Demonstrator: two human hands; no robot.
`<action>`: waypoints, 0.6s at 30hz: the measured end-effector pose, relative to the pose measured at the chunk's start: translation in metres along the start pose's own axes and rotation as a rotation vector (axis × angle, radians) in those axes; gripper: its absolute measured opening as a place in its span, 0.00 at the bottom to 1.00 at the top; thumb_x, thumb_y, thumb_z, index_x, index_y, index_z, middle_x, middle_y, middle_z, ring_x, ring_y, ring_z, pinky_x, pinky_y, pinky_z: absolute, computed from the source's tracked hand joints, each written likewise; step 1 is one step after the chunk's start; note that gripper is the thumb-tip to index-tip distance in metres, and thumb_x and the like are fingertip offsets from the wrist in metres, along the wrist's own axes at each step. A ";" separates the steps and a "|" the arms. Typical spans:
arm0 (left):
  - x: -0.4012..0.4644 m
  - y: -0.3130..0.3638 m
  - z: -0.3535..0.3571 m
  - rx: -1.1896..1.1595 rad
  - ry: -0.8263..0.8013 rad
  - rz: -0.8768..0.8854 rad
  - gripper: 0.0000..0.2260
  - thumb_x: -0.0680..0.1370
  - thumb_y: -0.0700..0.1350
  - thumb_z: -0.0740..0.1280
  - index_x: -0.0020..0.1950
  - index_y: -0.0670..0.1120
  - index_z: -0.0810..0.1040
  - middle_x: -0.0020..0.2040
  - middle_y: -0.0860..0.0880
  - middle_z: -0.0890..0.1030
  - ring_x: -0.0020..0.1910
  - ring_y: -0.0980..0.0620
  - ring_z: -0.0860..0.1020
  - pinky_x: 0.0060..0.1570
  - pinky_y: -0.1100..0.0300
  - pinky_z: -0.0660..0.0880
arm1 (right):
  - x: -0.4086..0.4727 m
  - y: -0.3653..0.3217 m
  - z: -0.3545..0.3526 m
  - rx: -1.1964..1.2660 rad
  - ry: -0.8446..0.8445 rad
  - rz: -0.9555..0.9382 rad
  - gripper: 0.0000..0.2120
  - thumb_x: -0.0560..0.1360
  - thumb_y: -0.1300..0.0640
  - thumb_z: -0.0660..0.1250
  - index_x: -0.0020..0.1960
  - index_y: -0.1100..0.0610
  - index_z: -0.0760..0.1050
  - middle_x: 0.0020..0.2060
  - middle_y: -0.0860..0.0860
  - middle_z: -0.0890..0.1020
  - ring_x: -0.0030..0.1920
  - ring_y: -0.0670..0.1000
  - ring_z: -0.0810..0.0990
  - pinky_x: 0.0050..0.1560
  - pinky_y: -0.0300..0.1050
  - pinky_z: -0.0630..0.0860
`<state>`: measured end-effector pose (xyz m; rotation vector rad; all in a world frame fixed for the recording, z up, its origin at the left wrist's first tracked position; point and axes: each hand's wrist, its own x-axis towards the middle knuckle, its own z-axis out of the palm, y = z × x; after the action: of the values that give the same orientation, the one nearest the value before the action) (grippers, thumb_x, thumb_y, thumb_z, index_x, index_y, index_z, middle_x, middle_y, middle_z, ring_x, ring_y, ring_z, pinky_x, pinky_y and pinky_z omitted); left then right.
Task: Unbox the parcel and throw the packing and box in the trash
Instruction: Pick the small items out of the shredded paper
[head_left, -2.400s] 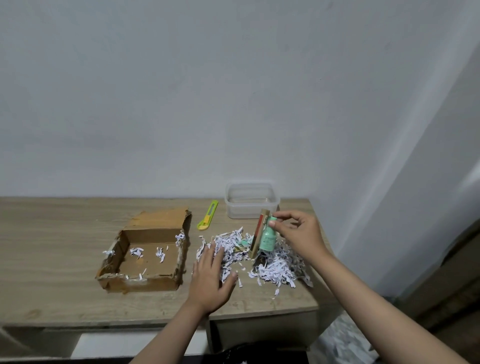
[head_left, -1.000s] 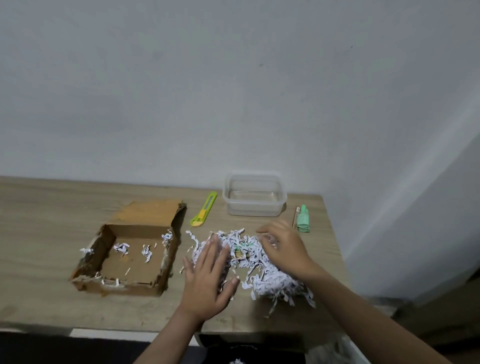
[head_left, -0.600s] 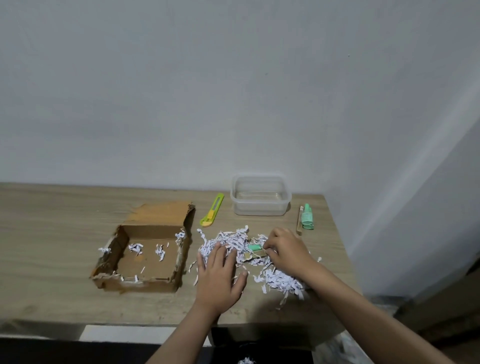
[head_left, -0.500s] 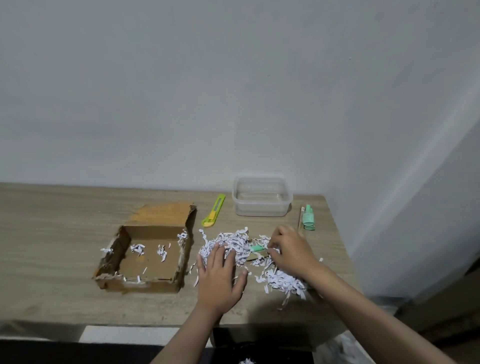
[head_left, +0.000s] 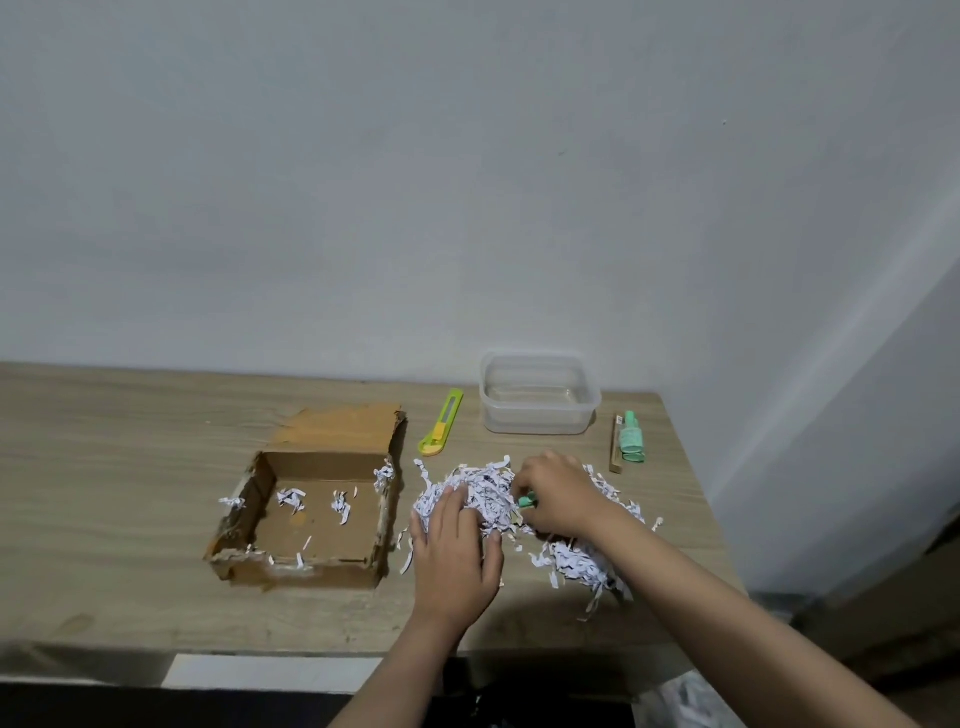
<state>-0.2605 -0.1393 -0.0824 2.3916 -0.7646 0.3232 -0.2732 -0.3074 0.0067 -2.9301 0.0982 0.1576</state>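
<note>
Both hands worked the shredded paper (head_left: 488, 499) near the table's (head_left: 130, 457) front edge.
The left hand (head_left: 454, 551) lay flat, fingers straight, on the pile; the right hand (head_left: 558, 499) pinched a small green item (head_left: 527, 501) there. Left of the pile sat the opened box (head_left: 317, 499); no writing was readable.

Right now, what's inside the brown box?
The cardboard box holds only a few scraps of shredded paper on its bare floor. Its near wall hides the floor's front edge.
</note>
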 end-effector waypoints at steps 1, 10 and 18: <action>0.000 0.001 -0.001 -0.016 0.001 0.004 0.08 0.75 0.52 0.59 0.46 0.49 0.70 0.67 0.47 0.72 0.70 0.47 0.67 0.67 0.37 0.54 | 0.000 0.000 0.000 -0.008 -0.002 -0.001 0.11 0.68 0.56 0.68 0.50 0.50 0.80 0.51 0.48 0.79 0.58 0.54 0.71 0.58 0.49 0.63; 0.005 0.000 0.001 0.079 -0.173 0.072 0.22 0.78 0.56 0.55 0.71 0.56 0.64 0.77 0.53 0.56 0.75 0.53 0.49 0.66 0.34 0.44 | -0.004 0.003 0.007 -0.085 0.014 -0.060 0.11 0.66 0.52 0.71 0.48 0.49 0.79 0.53 0.48 0.74 0.58 0.53 0.68 0.60 0.50 0.62; 0.005 -0.002 0.005 0.130 -0.174 0.038 0.18 0.77 0.57 0.56 0.63 0.53 0.74 0.75 0.53 0.63 0.74 0.51 0.54 0.67 0.34 0.47 | -0.021 0.016 -0.011 0.101 0.160 -0.007 0.10 0.68 0.54 0.66 0.49 0.51 0.77 0.54 0.46 0.76 0.58 0.49 0.70 0.64 0.48 0.62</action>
<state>-0.2548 -0.1432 -0.0858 2.5555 -0.8930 0.1866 -0.2937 -0.3239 0.0166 -2.8377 0.1161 -0.0810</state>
